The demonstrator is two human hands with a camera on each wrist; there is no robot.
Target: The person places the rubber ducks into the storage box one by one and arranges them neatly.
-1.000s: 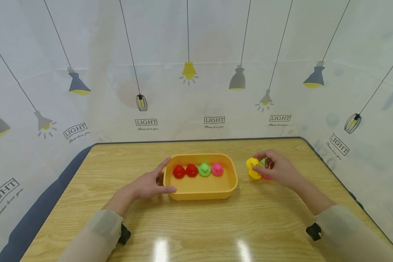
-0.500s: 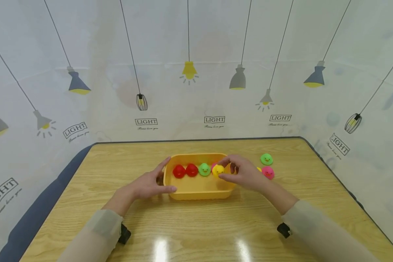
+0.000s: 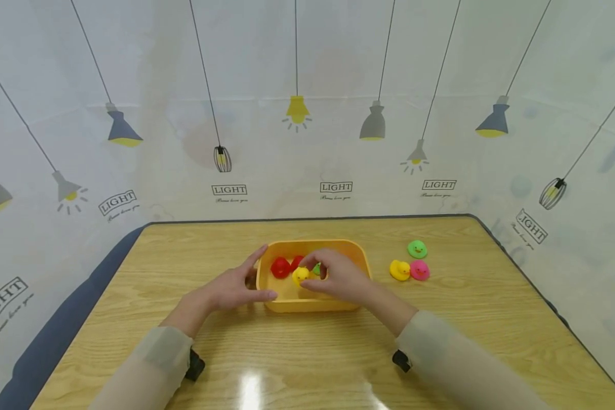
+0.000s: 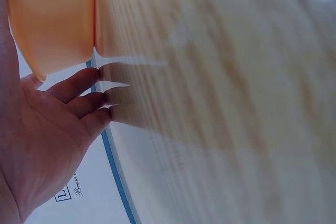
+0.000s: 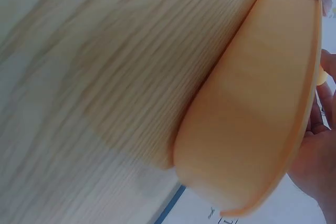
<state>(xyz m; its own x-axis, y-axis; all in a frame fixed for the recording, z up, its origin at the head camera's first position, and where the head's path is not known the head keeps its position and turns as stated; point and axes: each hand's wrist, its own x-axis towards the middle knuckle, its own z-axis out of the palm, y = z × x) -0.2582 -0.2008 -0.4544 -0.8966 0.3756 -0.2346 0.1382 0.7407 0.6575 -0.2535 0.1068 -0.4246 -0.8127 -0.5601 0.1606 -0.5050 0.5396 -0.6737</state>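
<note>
A yellow rubber duck (image 3: 300, 276) is pinched between the thumb and fingers of my right hand (image 3: 345, 277), over the inside of the yellow plastic bin (image 3: 282, 307). Two red rounded toys (image 3: 280, 268) sit in the bin's left half, the second partly covered. Only a bit of a green duck (image 3: 316, 269) shows past my fingers; what lies behind the hand is hidden. My left hand (image 3: 229, 290) is spread at the bin's left end, thumb at the front rim and index finger at the back. The left wrist view shows its other fingers extended close to the tabletop.
On the wooden table (image 3: 220, 353) right of the bin are a green duck (image 3: 417, 249), a yellow duck (image 3: 400, 270) and a pink duck (image 3: 419, 270). A white curtain (image 3: 266, 142) printed with lamps surrounds the table's back and sides.
My right hand has taken the yellow duck from the group on the right and carried it left over the bin. Another yellow duck now shows there. My left hand has stayed put.
</note>
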